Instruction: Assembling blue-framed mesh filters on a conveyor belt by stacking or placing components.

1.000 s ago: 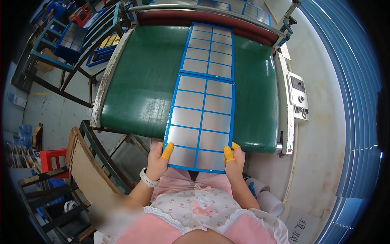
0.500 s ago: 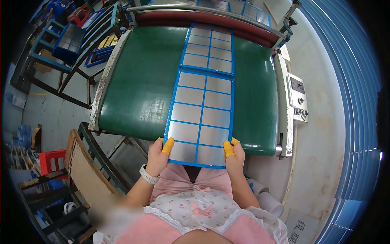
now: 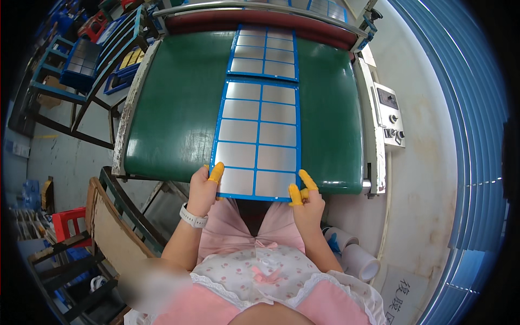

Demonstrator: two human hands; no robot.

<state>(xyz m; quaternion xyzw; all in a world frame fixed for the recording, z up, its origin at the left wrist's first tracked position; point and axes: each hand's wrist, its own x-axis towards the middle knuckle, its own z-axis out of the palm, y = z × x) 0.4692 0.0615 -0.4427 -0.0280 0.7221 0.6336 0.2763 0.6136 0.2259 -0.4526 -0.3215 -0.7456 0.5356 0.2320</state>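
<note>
A flat sheet (image 3: 235,129) with silvery rectangular panels and blue borders lies lengthwise on the green conveyor belt (image 3: 168,108), its near end jutting past the belt's front edge. My left hand (image 3: 203,189) pinches the sheet's near left edge, yellow-covered thumb on top and the other fingers mostly hidden below. At the near right corner, my right hand (image 3: 309,205) has its yellow-covered thumb and fingers apart, the thumb touching the edge. Just ahead lies a second sheet (image 3: 273,55) of the same kind, its far end at the red roller (image 3: 206,24).
A metal bar (image 3: 233,12) spans the belt above the roller. On the right stands a control box (image 3: 389,116) with knobs. To the left are a metal rack (image 3: 73,96), a red stool (image 3: 62,225) and a cardboard-covered board (image 3: 105,216). White rolls (image 3: 360,262) sit at lower right.
Both sheets appear slightly higher and further left in view, as do the belt and roller. My right thumb and fingers have spread from their grip on the edge; my left hand keeps its pinch.
</note>
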